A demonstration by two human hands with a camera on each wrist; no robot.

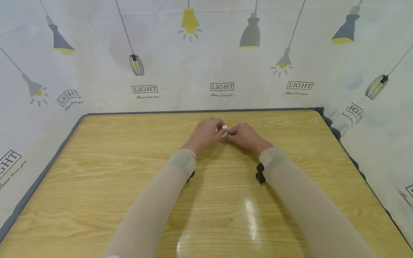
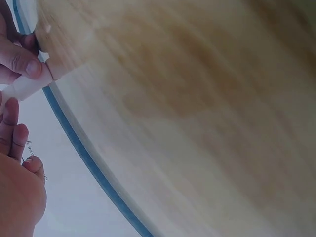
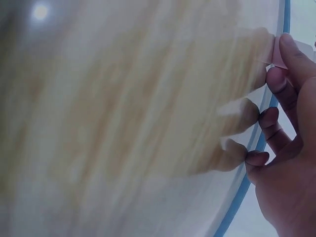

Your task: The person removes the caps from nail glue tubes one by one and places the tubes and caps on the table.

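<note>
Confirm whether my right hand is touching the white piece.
Touching: the right wrist view shows the right hand with its thumb laid across the white piece.

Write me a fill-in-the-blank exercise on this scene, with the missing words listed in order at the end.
1. The left grip and right grip meet at a small object coloured ____.
2. The tabletop shows a grain like that of ____.
3. The word printed repeatedly in framed capitals on the wall covering is ____.

Missing words: white; wood; LIGHT.
</note>
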